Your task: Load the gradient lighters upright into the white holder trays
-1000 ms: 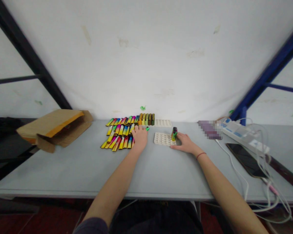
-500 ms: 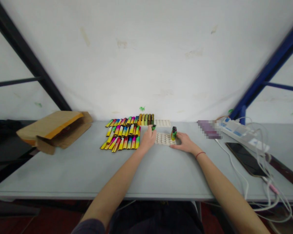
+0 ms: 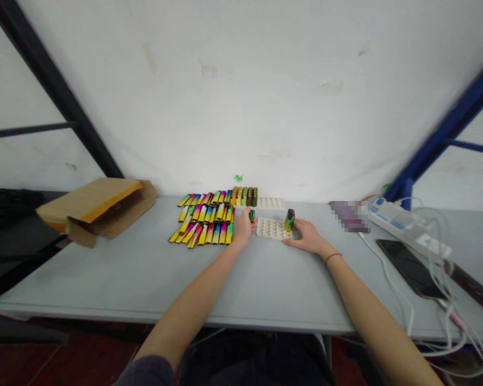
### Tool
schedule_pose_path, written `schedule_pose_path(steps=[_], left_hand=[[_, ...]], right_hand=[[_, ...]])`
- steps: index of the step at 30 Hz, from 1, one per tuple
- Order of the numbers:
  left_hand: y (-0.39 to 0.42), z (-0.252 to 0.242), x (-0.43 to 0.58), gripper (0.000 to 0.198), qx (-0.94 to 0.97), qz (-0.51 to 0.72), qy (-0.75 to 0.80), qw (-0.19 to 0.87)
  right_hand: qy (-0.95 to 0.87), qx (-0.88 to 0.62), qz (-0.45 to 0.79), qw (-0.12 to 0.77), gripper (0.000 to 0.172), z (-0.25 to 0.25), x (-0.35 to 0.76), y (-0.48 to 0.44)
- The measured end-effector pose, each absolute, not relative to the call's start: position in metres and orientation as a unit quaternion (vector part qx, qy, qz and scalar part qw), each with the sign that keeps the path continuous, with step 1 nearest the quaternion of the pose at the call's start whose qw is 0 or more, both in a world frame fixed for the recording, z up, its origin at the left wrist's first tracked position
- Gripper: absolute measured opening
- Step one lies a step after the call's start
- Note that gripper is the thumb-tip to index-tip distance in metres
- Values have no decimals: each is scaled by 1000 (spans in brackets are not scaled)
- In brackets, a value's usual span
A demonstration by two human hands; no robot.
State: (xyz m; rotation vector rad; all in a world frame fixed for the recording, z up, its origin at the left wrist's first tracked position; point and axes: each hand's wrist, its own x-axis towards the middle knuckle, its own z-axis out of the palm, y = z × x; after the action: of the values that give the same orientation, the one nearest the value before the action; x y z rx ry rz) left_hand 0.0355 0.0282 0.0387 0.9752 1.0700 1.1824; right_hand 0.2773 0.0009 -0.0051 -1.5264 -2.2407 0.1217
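My left hand [image 3: 245, 228] is closed around a small glossy green tube [image 3: 252, 215], its end poking out above the fingers, just left of the nearer white tray [image 3: 268, 229]. That tray has rows of round hollows. A few dark-topped green and yellow tubes [image 3: 289, 221] stand upright at its right end. My right hand [image 3: 308, 236] grips that end, thumb along the front edge and fingers beside the standing tubes. Left of my left hand, several shiny rainbow-coloured tubes [image 3: 205, 234] lie in three rough rows. Their exact kind is too small to tell.
Behind, a second white tray [image 3: 271, 203] has upright gold-topped tubes [image 3: 243, 197] at its left. An open cardboard box [image 3: 94, 206] lies on the table's left. To the right are a phone [image 3: 410, 268], a power strip [image 3: 406, 222] and loose white cables [image 3: 380, 262].
My left hand has lowered slightly, and the green tube in it sits lower beside the tray. My right hand stays at the tray's right end. The whole view has shifted a little.
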Motion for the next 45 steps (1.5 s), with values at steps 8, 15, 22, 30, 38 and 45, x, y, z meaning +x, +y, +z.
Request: schedule_pose_path(steps=[8,15,22,30,38,45], left_hand=[[24,43,40,51,390,550,460,577],[20,43,40,48,342,568,435,609],[24,41,38,44,351,546,444,618],[23,39,41,44,370,546,425,620],[19,31,42,17,605,571,404,380],[16,23,51,24,744,487,329,319]], right_hand=[[-809,-552,45,198,66,-3,277,0],[-804,-565,30,182,64,2,271,-4],[-805,-569,-14,169,65,2,262,1],[-801,-572,-3,176,64,2,258,1],[-789,-583,4,196,64,-3,253,-2],[-787,-584,22,195,67,1,252,-4]])
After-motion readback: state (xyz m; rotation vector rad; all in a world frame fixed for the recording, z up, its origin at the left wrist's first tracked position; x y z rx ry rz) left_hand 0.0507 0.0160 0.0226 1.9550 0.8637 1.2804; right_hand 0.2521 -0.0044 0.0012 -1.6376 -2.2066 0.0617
